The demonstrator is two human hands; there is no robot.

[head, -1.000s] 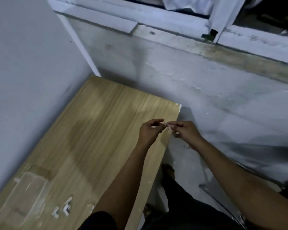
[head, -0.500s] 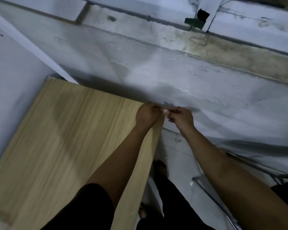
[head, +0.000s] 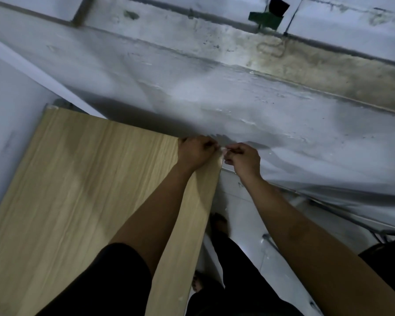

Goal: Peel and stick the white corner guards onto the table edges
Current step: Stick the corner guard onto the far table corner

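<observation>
A light wooden table (head: 82, 190) fills the lower left. My left hand (head: 195, 151) rests over its far right corner with the fingers curled. My right hand (head: 243, 159) is just off the table edge, fingers pinched. Between the two hands, right at the corner, shows a small white corner guard (head: 223, 153), which both hands pinch. Most of the guard is hidden by the fingers, so I cannot tell whether it touches the table.
A stained white wall (head: 237, 92) stands just behind the table's far edge, and another white wall (head: 7, 110) runs along its left side. To the right of the table lies pale floor (head: 249, 224) with my bare feet (head: 219, 224) and a metal frame (head: 328, 208).
Both hands have moved forward from above the table's right edge to its far right corner, still pinching the white piece. The view has shifted forward, and the loose guards near the front are out of sight.
</observation>
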